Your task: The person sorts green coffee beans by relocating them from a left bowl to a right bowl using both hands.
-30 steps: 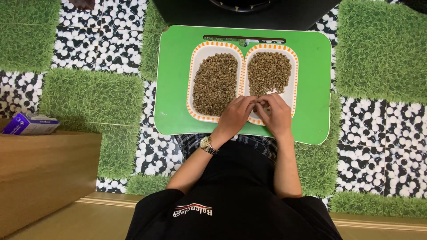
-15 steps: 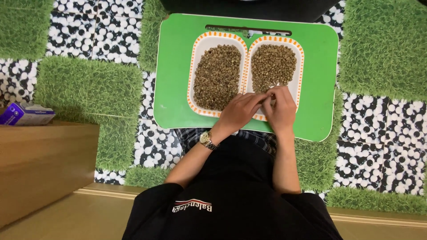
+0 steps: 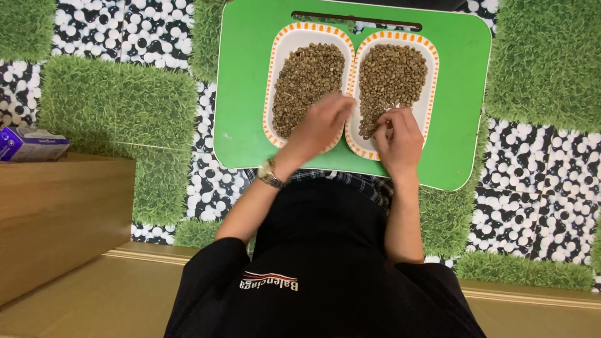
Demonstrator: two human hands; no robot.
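Two white oval dishes with orange-dashed rims sit side by side on a green tray. Both hold greenish-brown beans: the left dish and the right dish. My left hand, with a gold watch on its wrist, hovers blurred over the near end of the left dish, fingers bent. My right hand rests at the near end of the right dish, its curled fingertips among the beans. Whether either hand pinches a bean is too small to tell.
The tray lies over my lap on a floor of artificial grass mats and black-and-white pebble tiles. A wooden box stands at the left with a small purple carton on top.
My left hand has left my right hand and swung left over the left dish. The right hand stays at the right dish. The view has shifted, so the tray sits higher in frame.
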